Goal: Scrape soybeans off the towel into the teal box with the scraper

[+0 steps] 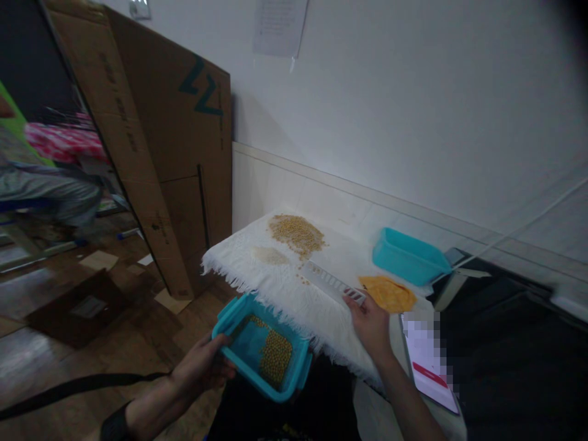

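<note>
My left hand (206, 362) grips the left end of a teal plastic container (236, 350), held tilted just below the table's fringed front edge. Soybeans (275, 358) lie gathered toward its right side. In my right hand (369, 321) is a flat white strip with a row of slots (325, 278), its far end resting at or just above the cloth. A few loose beans lie by that end. Beyond it spreads a heap of soybeans (296, 233), with a smaller pale pile of fine grains (271, 255) in front.
A white fringed cloth (243, 245) covers the table. To the right are a second teal container (408, 254), an orange cloth (388, 294) and a tablet-like screen (425, 361). A tall cardboard box (184, 141) stands left. Another person's leg (55, 190) shows at far left.
</note>
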`<action>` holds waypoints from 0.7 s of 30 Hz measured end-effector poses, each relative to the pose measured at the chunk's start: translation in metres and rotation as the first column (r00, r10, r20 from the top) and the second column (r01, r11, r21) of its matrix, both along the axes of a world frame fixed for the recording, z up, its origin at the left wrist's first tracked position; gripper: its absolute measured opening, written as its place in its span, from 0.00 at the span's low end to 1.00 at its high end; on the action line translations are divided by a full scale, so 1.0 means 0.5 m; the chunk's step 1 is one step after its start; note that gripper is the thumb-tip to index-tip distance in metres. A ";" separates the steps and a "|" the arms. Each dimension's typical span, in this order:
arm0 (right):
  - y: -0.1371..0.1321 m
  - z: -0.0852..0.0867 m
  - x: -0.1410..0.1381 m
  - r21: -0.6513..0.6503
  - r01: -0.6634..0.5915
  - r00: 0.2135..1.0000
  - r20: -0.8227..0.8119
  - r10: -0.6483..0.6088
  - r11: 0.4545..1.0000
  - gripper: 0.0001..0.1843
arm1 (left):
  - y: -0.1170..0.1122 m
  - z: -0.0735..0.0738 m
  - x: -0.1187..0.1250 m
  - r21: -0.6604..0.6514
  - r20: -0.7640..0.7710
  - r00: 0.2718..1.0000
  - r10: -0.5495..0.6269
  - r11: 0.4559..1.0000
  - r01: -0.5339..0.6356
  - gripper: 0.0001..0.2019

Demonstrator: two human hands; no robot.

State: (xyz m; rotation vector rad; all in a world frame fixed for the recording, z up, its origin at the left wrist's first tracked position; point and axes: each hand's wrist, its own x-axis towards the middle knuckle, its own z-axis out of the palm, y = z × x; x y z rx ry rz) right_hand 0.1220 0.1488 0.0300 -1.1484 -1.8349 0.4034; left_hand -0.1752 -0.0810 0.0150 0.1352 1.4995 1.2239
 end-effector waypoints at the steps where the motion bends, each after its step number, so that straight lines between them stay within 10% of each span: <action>1: -0.004 0.001 0.003 -0.003 0.012 1.000 -0.003 -0.012 1.000 0.26 | -0.001 0.001 -0.001 0.001 0.002 1.000 0.002 1.000 -0.002 0.30; 21: -0.048 -0.005 0.000 0.013 -0.073 0.997 -0.008 0.073 0.997 0.24 | 0.000 -0.018 0.005 0.015 0.005 1.000 -0.009 1.000 0.009 0.32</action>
